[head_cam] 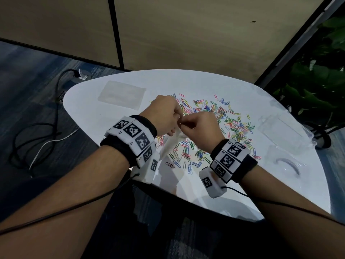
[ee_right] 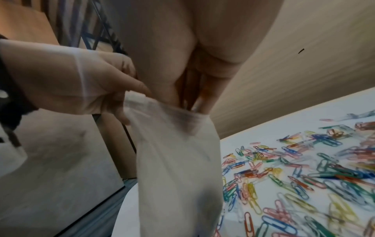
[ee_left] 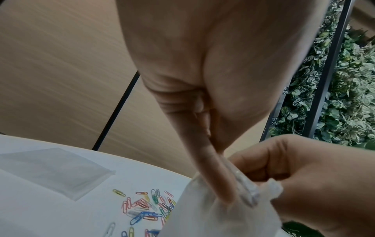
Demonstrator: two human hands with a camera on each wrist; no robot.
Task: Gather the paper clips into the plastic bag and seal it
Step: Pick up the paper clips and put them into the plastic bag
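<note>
A translucent plastic bag (head_cam: 170, 144) hangs above the white table (head_cam: 104, 118), and both hands hold it by its top edge. My left hand (head_cam: 168, 116) pinches the rim between thumb and fingers (ee_left: 223, 181). My right hand (head_cam: 199, 124) grips the opposite side, its fingertips (ee_right: 182, 97) tucked into the bag's mouth (ee_right: 168, 112). In the right wrist view the bag (ee_right: 178, 160) looks limp, and I cannot tell whether anything is inside. Coloured paper clips (head_cam: 220, 116) lie scattered across the table, under and beyond the hands, and show in both wrist views (ee_left: 146, 206) (ee_right: 304, 168).
A flat stack of clear bags (head_cam: 122, 94) lies at the table's back left. Clear plastic containers (head_cam: 281, 131) sit at the right, one holding a dark curved piece (head_cam: 288, 164). Cables (head_cam: 37, 131) run over the floor on the left, and leafy plants (head_cam: 317, 81) stand at the right.
</note>
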